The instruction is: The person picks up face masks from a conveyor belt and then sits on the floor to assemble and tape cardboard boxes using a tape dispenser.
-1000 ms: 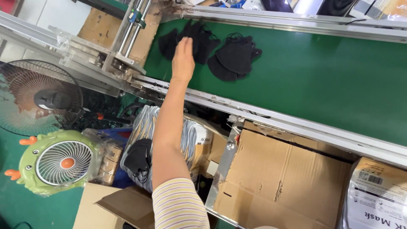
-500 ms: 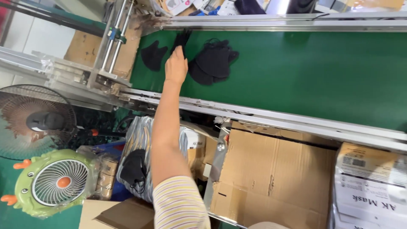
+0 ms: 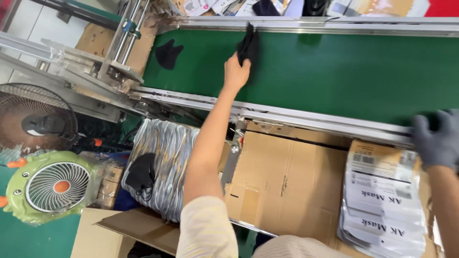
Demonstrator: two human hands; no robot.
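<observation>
Masks [image 3: 247, 44], black ones once lying flat on the belt [image 3: 334, 71], now hang pinched in the left hand's [image 3: 235, 72] fingers, lifted clear; one mask [image 3: 168, 53] remains leftward. Gloved right hand [image 3: 436, 138]: grip unclear.

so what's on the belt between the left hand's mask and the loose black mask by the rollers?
Nothing: head view shows bare green belt between the black mask gripped by the left hand and the loose black mask.
</observation>
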